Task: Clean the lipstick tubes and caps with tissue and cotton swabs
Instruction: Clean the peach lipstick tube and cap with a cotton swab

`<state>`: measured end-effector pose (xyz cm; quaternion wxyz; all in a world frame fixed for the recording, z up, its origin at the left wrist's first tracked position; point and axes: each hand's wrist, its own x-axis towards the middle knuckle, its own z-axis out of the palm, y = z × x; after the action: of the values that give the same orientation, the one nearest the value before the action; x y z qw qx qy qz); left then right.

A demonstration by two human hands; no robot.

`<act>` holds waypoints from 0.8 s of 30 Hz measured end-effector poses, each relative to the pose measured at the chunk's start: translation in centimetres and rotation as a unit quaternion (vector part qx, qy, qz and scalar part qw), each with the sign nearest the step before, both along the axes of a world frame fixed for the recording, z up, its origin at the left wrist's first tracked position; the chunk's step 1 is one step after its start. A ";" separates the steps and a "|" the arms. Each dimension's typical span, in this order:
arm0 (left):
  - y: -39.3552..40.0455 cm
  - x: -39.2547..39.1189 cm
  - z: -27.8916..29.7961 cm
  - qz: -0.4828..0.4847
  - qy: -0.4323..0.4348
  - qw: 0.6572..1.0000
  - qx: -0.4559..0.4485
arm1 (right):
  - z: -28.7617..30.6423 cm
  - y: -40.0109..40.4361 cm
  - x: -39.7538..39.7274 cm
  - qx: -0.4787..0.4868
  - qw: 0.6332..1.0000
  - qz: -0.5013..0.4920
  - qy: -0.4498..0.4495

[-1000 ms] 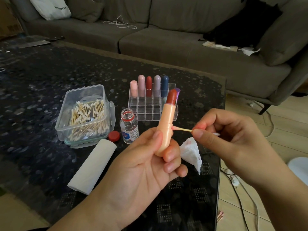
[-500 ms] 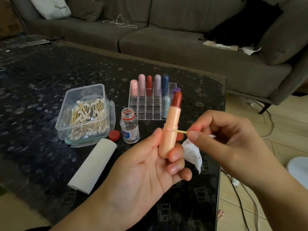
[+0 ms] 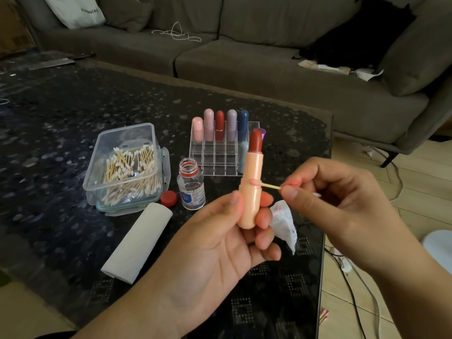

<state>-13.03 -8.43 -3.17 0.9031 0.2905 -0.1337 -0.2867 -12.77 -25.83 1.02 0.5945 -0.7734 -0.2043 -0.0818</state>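
Dark speckled glass table (image 3: 61,123) spreads beneath my left hand (image 3: 220,245), which grips the peach lipstick tube (image 3: 252,189) upright. My right hand (image 3: 337,204) pinches a cotton swab (image 3: 270,185), its tip touching the tube. Behind stands a grey sofa (image 3: 244,57).

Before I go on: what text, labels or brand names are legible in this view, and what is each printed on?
"STARBUCKS", faint grey capitals, best reading: on the white bag at the sofa's left end.
Blue and red label on the small clear bottle: print too small and blurred to read.
Cardboard box at far left: dark markings, unreadable.
No text shows on the lipstick tubes.
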 end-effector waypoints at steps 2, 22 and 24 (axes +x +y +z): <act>0.0 0.0 0.0 -0.005 0.004 1.000 -0.010 | -0.1 0.1 0.0 -0.003 1.000 0.003 0.000; 0.0 0.1 -0.1 -0.005 -0.004 1.000 -0.004 | 0.0 0.2 -0.1 0.005 0.999 0.030 0.022; -0.1 0.1 -0.2 -0.007 -0.001 1.000 0.001 | 0.2 0.0 -0.1 0.002 1.000 0.020 0.013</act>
<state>-12.89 -8.51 -3.39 0.9006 0.2905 -0.1368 -0.2930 -12.83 -25.81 1.19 0.6000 -0.7691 -0.2117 -0.0604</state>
